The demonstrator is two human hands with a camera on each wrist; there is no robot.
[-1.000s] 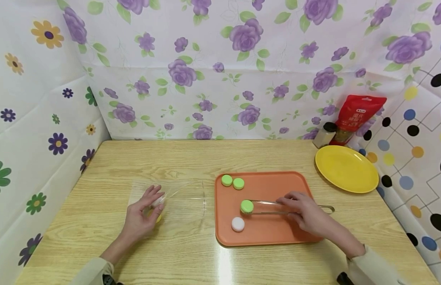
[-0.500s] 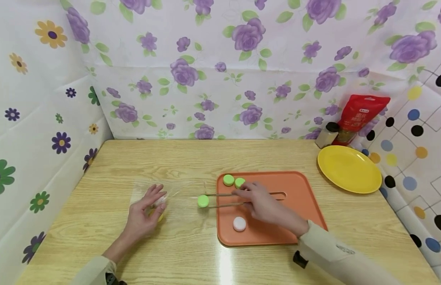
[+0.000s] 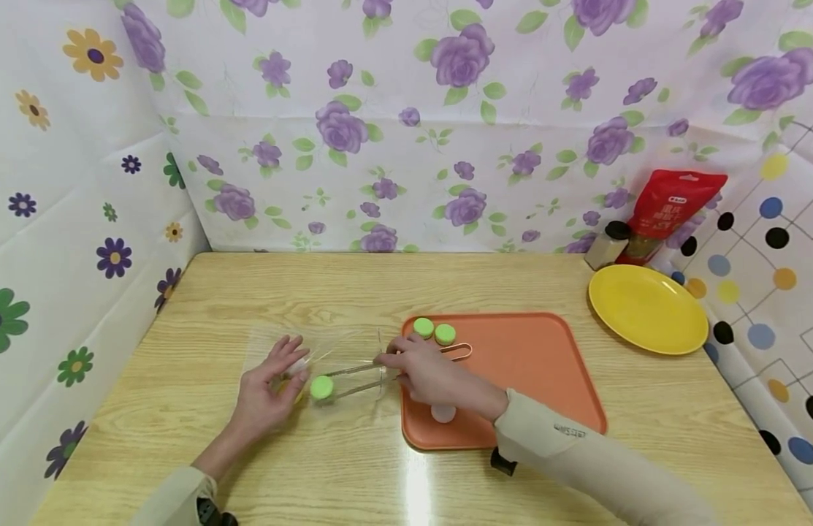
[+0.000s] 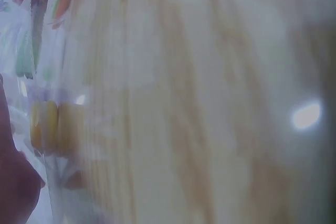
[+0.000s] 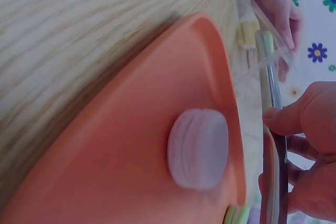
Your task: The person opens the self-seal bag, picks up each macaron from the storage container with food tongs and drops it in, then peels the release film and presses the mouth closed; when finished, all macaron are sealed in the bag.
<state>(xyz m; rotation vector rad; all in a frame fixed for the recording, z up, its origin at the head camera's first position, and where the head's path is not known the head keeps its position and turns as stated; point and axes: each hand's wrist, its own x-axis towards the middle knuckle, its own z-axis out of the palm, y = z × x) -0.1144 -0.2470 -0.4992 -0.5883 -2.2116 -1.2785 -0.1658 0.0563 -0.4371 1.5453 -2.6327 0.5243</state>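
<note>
**Green macaron held in tongs at the clear container**

The right hand [image 3: 426,369] has its fingers closed around a pair of metal tongs [image 3: 353,369], whose tips pinch a green macaron [image 3: 323,388]. The tongs cross the open end of a clear plastic container [image 3: 353,347] lying on the wooden surface [image 3: 301,285], and the macaron appears to be inside it. Near it, toward the far end, a yellow macaron [image 4: 43,126] shows through the plastic. The left hand [image 3: 268,391] is at that far end, fingers and thumb bent around the container; how firmly they press cannot be told.

Just right of the container is an orange tray [image 3: 531,372]. Two more green macarons, a left one [image 3: 423,326] and a right one [image 3: 445,334], sit side by side at its back left corner. A pale pink macaron [image 5: 198,149] sits nearer the front, partly hidden by the right arm in the head view. A yellow plate [image 3: 648,309], a jar [image 3: 607,245] and a red pouch [image 3: 676,208] stand grouped at the back right.
</note>
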